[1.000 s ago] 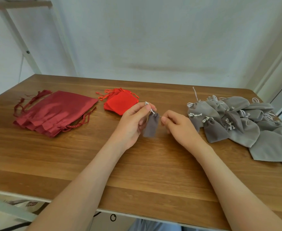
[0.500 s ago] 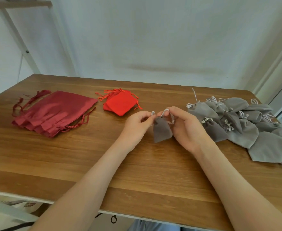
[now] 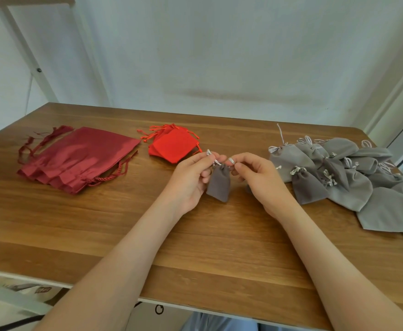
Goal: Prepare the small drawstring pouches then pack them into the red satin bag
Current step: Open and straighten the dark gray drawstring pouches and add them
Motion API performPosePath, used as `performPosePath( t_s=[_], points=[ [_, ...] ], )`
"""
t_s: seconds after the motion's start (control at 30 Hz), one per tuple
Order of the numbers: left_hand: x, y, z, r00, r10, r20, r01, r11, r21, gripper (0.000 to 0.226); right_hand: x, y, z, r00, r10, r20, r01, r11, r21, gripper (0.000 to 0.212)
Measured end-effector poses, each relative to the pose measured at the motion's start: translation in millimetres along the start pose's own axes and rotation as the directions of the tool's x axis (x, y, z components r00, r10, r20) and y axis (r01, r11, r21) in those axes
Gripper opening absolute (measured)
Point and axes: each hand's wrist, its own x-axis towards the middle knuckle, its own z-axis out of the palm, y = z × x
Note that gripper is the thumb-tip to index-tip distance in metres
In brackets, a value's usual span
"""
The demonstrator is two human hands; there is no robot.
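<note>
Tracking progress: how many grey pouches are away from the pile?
1: the grey pouch hangs between the left hand and right hand, which pinch its drawstrings. Others overlap in the grey pile; some may be hidden.

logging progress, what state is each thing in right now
pouch, mouth cinched, hanging between the hands
left hand, pinching left cord
right hand, pinching right cord
grey pile, heaped on table
red pouches, stacked flat
satin bags, stacked flat

Small grey pouch (image 3: 218,182) upright in mid-air, neck cinched; red satin bags (image 3: 76,158) flat, left.
</note>
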Motion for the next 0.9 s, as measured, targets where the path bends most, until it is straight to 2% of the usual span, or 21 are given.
performPosePath(
  t_s=[0.13,0.33,0.53,0.63,0.73,0.9],
  points=[
    [-0.8,-1.7,2.2,0.999,-0.001,0.038,0.002,1.0,-0.031,0.013,0.2,1.6,1.9,1.0,0.006,-0.016,-0.006,1.0,-0.027,0.028],
    [-1.3,-5.4,1.9,0.995,0.101,-0.023,-0.095,0.979,0.18,0.019,0.6,1.8,4.8,0.988,0.091,-0.123,-0.083,0.994,0.071,0.017],
    [-0.5,-7.9,1.1,0.985,0.172,-0.034,-0.154,0.944,0.29,0.018,1.4,8.0,3.5,0.979,0.133,-0.154,-0.157,0.975,-0.156,0.02],
    [0.8,-8.9,1.3,0.989,0.15,-0.009,-0.137,0.928,0.345,0.017,0.2,1.9,0.3,0.975,0.188,-0.119,-0.181,0.981,0.066,0.018],
    [3.0,-11.5,1.1,0.987,0.159,-0.009,-0.143,0.912,0.385,0.012,0.4,-0.7,1.2,0.978,0.209,-0.005,-0.199,0.94,0.276,0.013],
    [3.7,-15.4,0.0,0.981,0.193,-0.017,-0.165,0.88,0.446,0.007,-0.7,0.2,9.7,0.976,0.213,0.05,-0.215,0.891,0.4,0.013]
  ],
)
